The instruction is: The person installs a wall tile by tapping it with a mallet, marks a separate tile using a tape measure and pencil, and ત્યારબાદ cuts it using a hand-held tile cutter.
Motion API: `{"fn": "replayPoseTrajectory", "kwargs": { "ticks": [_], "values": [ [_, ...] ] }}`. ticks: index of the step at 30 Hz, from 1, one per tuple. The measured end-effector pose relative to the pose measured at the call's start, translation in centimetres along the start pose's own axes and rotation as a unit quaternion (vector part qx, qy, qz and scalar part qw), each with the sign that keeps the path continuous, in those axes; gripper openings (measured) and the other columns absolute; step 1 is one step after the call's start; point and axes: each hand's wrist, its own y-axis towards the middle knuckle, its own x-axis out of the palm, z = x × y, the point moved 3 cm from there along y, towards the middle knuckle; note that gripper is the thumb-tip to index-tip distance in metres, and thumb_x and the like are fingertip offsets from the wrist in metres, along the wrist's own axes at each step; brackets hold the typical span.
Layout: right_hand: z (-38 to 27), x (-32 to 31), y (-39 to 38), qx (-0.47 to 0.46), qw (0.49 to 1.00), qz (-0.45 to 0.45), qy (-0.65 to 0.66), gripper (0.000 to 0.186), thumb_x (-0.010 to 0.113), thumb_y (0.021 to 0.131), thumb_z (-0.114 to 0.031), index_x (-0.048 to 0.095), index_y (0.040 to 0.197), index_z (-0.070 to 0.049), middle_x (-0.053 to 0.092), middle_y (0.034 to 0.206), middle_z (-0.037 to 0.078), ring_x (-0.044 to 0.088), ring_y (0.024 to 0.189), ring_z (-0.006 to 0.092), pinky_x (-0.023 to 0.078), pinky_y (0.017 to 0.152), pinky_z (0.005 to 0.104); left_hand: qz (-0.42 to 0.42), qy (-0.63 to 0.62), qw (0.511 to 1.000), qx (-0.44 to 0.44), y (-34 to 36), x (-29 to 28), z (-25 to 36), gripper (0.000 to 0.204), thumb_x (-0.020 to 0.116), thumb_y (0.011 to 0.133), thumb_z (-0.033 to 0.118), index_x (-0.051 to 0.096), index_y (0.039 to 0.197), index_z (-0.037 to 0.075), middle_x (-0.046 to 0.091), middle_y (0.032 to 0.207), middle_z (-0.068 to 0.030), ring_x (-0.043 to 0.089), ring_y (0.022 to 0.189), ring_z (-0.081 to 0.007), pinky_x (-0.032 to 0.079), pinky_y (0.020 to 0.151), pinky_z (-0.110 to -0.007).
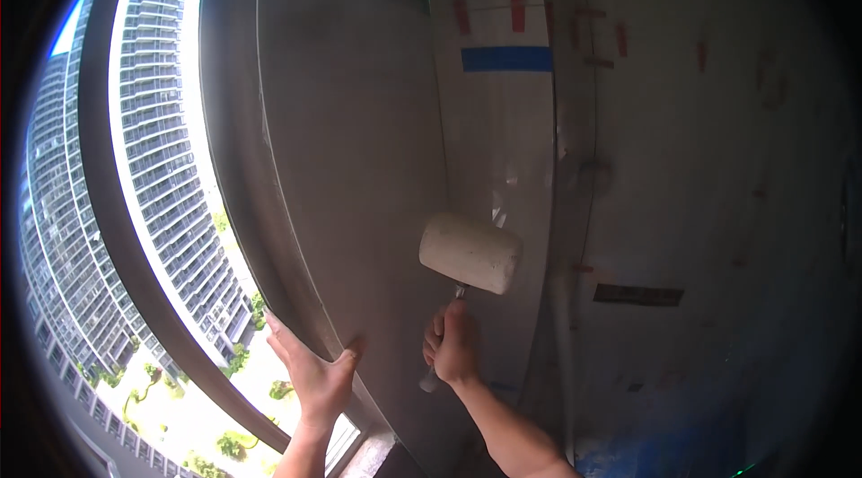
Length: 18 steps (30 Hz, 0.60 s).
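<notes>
mallet [470,253] in right hand [457,345]; left hand [320,377] by window frame [259,209]

An upper-floor room under construction or renovation: apartment towers [160,132] rise beyond the window [95,164], red tabs [518,9] and blue tape [507,59] mark bare wall panels [350,119], and a white-headed mallet [471,254] is out.

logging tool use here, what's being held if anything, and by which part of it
The right grip holds a white-headed mallet by its handle, below the head. The left grip is spread open, with nothing visibly held.
</notes>
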Motion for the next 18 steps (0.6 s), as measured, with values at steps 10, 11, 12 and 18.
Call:
{"fn": "replayPoseTrajectory", "kwargs": {
  "ticks": [10, 11, 12, 18],
  "values": [
    [-7.5, 5.4, 6.3, -0.047, 0.963, 0.029, -0.263, 0.052, 0.033, 0.1, -0.054, 0.034, 0.068, -0.013, 0.027, 0.049, -0.003, 0.025, 0.035, 0.0084, 0.024, 0.033, 0.0262, 0.0, -0.017, 1.0, -0.024, -0.2, 0.2, -0.3, 0.117, 0.081, 0.066, 0.022, 0.0, 0.143, -0.013, 0.01, 0.146, -0.0382, 0.007, 0.14, -0.0483, 0.011, 0.116, -0.045],
    [-9.2, 5.8, 6.1, -0.045, 0.984, 0.002, -0.175, 0.052, 0.033, 0.1, -0.054, 0.035, 0.068, -0.013, 0.028, 0.049, -0.003, 0.026, 0.034, 0.0089, 0.024, 0.032, 0.0267, 0.006, -0.018, 1.0, -0.022, -0.1, 0.0, -0.3, 0.117, 0.081, 0.066, 0.022, 0.0, 0.143, -0.013, 0.01, 0.146, -0.0382, 0.007, 0.14, -0.0483, 0.011, 0.116, -0.045],
    [-10.1, 6.3, 6.0, -0.041, 0.995, -0.026, -0.085, 0.051, 0.032, 0.1, -0.053, 0.035, 0.068, -0.013, 0.029, 0.049, -0.002, 0.027, 0.034, 0.0094, 0.024, 0.032, 0.0272, 0.003, -0.015, 1.0, -0.02, -0.1, -0.2, -0.3, 0.117, 0.081, 0.066, 0.021, 0.001, 0.143, -0.013, 0.01, 0.146, -0.0383, 0.008, 0.139, -0.0487, 0.011, 0.116, -0.046],
    [-10.7, 7.9, 6.3, -0.063, 0.991, -0.047, -0.107, 0.052, 0.034, 0.1, -0.052, 0.034, 0.066, -0.013, 0.029, 0.048, -0.002, 0.028, 0.032, 0.0101, 0.024, 0.031, 0.0282, 0.015, -0.013, 1.0, -0.009, -0.4, -0.5, -0.5, 0.115, 0.081, 0.065, 0.019, 0.002, 0.143, -0.014, 0.017, 0.141, -0.0368, 0.019, 0.134, -0.0483, 0.017, 0.113, -0.047]
  ]
}}
